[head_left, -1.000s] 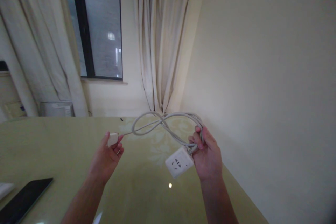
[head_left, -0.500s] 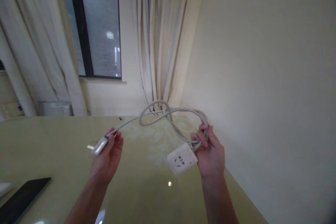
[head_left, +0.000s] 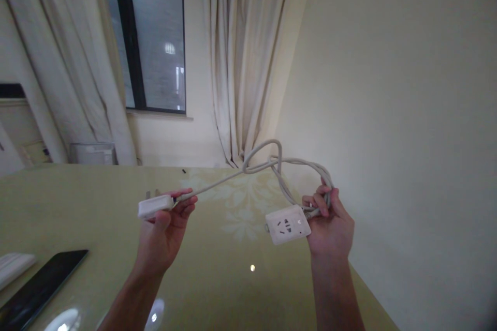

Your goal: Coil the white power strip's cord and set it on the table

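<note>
My left hand (head_left: 165, 232) is closed around the white plug (head_left: 156, 207) of an extension cord, its metal prongs pointing away to the far side. From the plug a grey cable (head_left: 217, 182) stretches right, makes a loose loop in mid-air, and runs to my right hand (head_left: 330, 222). That hand is closed on the bundled cable near the white socket block (head_left: 288, 224). The block hangs beside the fingers with its socket holes facing me. Both hands are raised above the table.
A pale green glossy table (head_left: 217, 289) spreads below. At its left lie a black flat tablet-like object (head_left: 42, 282) and a white object (head_left: 15, 266). A small dark bit (head_left: 184, 171) sits near the far edge. The wall (head_left: 407, 139) borders the right side, with curtains (head_left: 248, 62) behind.
The plug has turned, so its prongs now point to the far side instead of left. The loop has shifted right and the cable from the plug looks straighter. The view has swung slightly left.
</note>
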A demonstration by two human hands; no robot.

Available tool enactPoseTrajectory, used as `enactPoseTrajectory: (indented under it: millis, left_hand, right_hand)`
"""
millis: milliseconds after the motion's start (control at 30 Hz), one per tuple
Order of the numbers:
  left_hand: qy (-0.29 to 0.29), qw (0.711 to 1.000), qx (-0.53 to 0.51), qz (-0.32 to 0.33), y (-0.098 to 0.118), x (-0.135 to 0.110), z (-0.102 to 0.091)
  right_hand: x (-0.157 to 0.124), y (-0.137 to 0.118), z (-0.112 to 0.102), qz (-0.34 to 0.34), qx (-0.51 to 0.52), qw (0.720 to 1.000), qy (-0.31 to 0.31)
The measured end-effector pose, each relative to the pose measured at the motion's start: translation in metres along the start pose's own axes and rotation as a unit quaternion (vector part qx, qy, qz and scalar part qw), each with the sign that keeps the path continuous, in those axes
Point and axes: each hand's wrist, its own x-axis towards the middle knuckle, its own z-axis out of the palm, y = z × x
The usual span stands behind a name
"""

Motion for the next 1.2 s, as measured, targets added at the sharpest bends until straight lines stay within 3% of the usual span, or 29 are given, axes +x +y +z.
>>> enactPoseTrajectory:
  millis: [300,533,767,967,1100,1200]
  left_hand:
    - [0.013,0.999,-0.041,-0.003,0.007,-0.001,0.011]
    - [0.120,0.984,-0.113,-0.059,-0.006,0.015,0.007]
    - [0.080,0.975,-0.097,-0.184,-0.034,0.011,0.001]
    - [0.044,0.969,-0.162,-0.179,-0.024,0.007,-0.004]
    - [0.035,0.966,-0.155,-0.204,-0.017,0.010,-0.006]
    - [0.043,0.961,-0.151,-0.227,-0.018,0.008,-0.003]
  right_hand:
    - [0.000,0.000,0.001,-0.016,-0.036,0.999,-0.024]
    - [-0.016,0.016,0.014,0.012,-0.096,0.993,-0.073]
    - [-0.029,0.034,0.016,0.063,-0.143,0.977,-0.143]
    - [-0.033,0.037,0.015,0.071,-0.184,0.960,-0.198]
    - [-0.028,0.029,0.012,0.058,-0.257,0.933,-0.244]
    - [-0.022,0.024,0.008,0.035,-0.361,0.882,-0.300]
